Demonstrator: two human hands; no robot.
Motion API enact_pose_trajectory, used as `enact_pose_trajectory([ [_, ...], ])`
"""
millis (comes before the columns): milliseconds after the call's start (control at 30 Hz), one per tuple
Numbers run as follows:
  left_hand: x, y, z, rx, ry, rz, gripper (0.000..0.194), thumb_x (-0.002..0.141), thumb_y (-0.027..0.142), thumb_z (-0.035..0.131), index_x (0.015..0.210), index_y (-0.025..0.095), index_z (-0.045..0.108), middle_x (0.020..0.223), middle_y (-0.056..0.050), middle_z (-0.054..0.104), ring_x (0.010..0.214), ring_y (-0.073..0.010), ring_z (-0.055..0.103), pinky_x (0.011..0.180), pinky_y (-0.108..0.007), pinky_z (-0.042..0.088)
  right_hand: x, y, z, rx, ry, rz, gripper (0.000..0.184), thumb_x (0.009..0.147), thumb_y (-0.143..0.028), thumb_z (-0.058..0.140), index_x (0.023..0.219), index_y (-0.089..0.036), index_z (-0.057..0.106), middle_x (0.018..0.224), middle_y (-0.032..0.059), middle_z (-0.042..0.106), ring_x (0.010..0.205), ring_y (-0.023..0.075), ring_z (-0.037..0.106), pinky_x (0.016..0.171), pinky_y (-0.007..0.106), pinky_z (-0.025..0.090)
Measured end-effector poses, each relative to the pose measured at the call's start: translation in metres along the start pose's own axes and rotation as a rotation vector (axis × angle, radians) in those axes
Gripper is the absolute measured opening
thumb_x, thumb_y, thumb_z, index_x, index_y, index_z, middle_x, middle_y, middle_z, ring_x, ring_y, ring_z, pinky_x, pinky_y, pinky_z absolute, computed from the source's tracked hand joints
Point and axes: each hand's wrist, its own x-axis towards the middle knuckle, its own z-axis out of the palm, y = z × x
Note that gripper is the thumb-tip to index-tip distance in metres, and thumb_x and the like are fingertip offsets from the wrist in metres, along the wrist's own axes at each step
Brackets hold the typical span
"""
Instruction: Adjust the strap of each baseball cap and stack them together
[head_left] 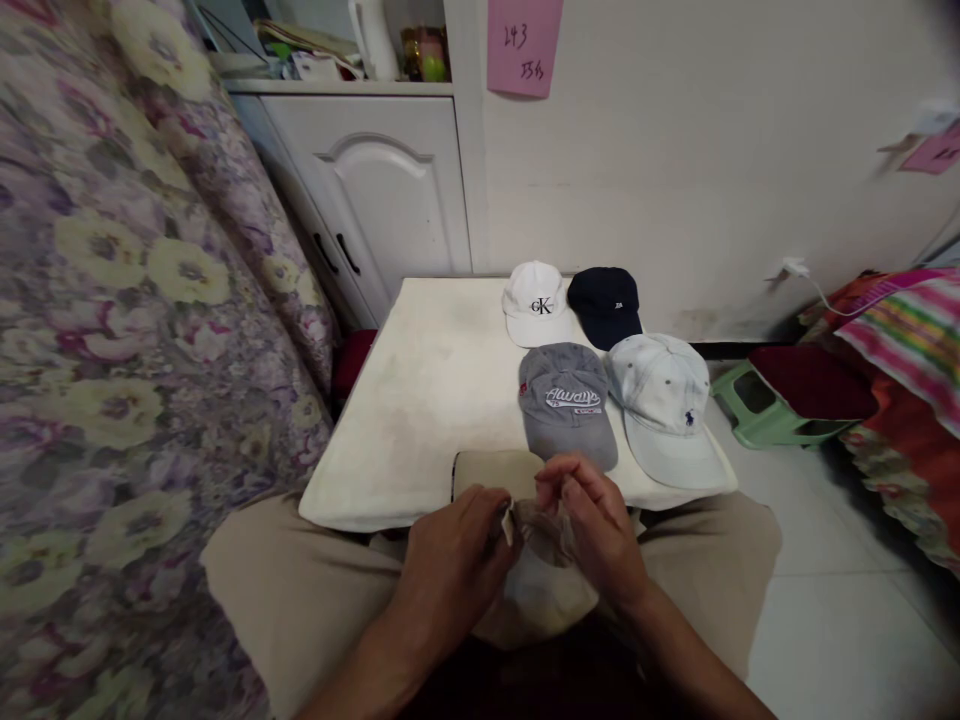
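A beige cap [544,607] rests over my lap at the near edge of the cloth-covered table [442,380], its brim lying toward the table. My left hand [454,550] is closed on the cap's edge, with a bit of light strap or fabric showing at the fingertips. On the other side of the cap's opening, my right hand [600,530] has its fingers bent and pressed together at the edge; what they pinch is partly hidden. Just beyond lies a grey cap [566,430] with "Always" lettering. Beside it sits a pale washed cap [660,385] with a small dark emblem.
Behind these, a white cap [536,295] and a navy cap [604,300] sit at the table's back edge. A floral curtain [135,350] hangs on the left, near a white cabinet [375,190]. To the right stands a green stool [757,415] with a dark red top.
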Motion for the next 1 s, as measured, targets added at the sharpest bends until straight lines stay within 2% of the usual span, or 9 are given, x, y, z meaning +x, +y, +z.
enact_pose_trajectory([
  [67, -0.001, -0.003, 0.000, -0.060, 0.028, 0.031, 0.019, 0.093, 0.030, 0.053, 0.108, 0.021, 0.060, 0.087, -0.003, 0.068, 0.075, -0.0185, 0.065, 0.065, -0.028, 0.044, 0.003, 0.000, -0.005, -0.127, -0.020, -0.010, 0.023, 0.096, -0.040, 0.053, 0.096, -0.019, 0.064, 0.086, 0.0031, 0.062, 0.082, 0.0163, 0.057, 0.073, 0.027, 0.045],
  [133, -0.002, -0.004, 0.000, -0.117, 0.052, 0.059, 0.022, 0.093, 0.032, 0.055, 0.112, 0.022, 0.060, 0.089, -0.004, 0.069, 0.077, -0.0185, 0.066, 0.067, -0.028, 0.046, 0.006, 0.000, -0.008, -0.235, -0.107, 0.028, 0.023, 0.095, -0.040, 0.055, 0.092, -0.018, 0.064, 0.088, 0.0035, 0.063, 0.084, 0.0167, 0.057, 0.074, 0.028, 0.044],
  [233, -0.002, -0.003, -0.001, -0.171, 0.073, 0.085, 0.022, 0.093, 0.030, 0.056, 0.113, 0.023, 0.060, 0.091, -0.003, 0.070, 0.081, -0.0187, 0.067, 0.071, -0.029, 0.048, 0.007, 0.002, -0.009, -0.220, -0.268, 0.165, 0.028, 0.095, -0.043, 0.055, 0.086, -0.017, 0.061, 0.072, -0.0002, 0.060, 0.067, 0.0136, 0.055, 0.062, 0.025, 0.041],
  [300, -0.002, -0.002, -0.001, -0.191, 0.081, 0.064, 0.021, 0.092, 0.030, 0.057, 0.112, 0.023, 0.060, 0.093, -0.003, 0.072, 0.082, -0.0188, 0.068, 0.073, -0.029, 0.048, 0.007, 0.005, -0.008, -0.144, -0.309, 0.237, 0.030, 0.093, -0.045, 0.058, 0.082, -0.017, 0.060, 0.064, -0.0030, 0.056, 0.058, 0.0108, 0.049, 0.056, 0.022, 0.037],
  [433, -0.001, -0.002, 0.001, -0.192, 0.077, -0.022, 0.021, 0.089, 0.033, 0.061, 0.108, 0.023, 0.060, 0.089, -0.001, 0.074, 0.077, -0.0184, 0.069, 0.069, -0.028, 0.048, 0.007, 0.010, -0.007, -0.015, -0.265, 0.295, 0.029, 0.085, -0.044, 0.069, 0.081, -0.015, 0.064, 0.067, -0.0027, 0.058, 0.057, 0.0087, 0.047, 0.054, 0.020, 0.034],
  [567, -0.001, -0.003, 0.001, -0.187, 0.086, 0.015, 0.017, 0.088, 0.030, 0.061, 0.103, 0.023, 0.061, 0.081, 0.001, 0.073, 0.064, -0.0149, 0.065, 0.061, -0.025, 0.045, 0.007, 0.012, -0.007, 0.031, -0.247, 0.338, 0.029, 0.082, -0.044, 0.072, 0.082, -0.015, 0.068, 0.068, -0.0020, 0.060, 0.057, 0.0085, 0.047, 0.053, 0.020, 0.034],
  [767, 0.000, -0.001, -0.004, -0.257, 0.106, 0.004, 0.012, 0.086, 0.030, 0.064, 0.096, 0.023, 0.062, 0.074, 0.003, 0.068, 0.061, -0.0131, 0.060, 0.058, -0.023, 0.042, 0.008, 0.018, -0.015, 0.036, -0.171, 0.414, 0.030, 0.081, -0.044, 0.072, 0.084, -0.015, 0.067, 0.065, -0.0021, 0.059, 0.052, 0.0081, 0.044, 0.048, 0.019, 0.030],
  [1000, 0.000, -0.004, -0.015, -0.540, -0.012, -0.130, 0.016, 0.088, 0.034, 0.063, 0.097, 0.022, 0.062, 0.082, 0.001, 0.068, 0.073, -0.0162, 0.061, 0.065, -0.024, 0.044, 0.012, 0.022, -0.034, 0.118, 0.055, 0.343, 0.027, 0.082, -0.041, 0.070, 0.080, -0.016, 0.060, 0.047, -0.0099, 0.040, 0.042, 0.0058, 0.023, 0.043, 0.021, 0.016],
])
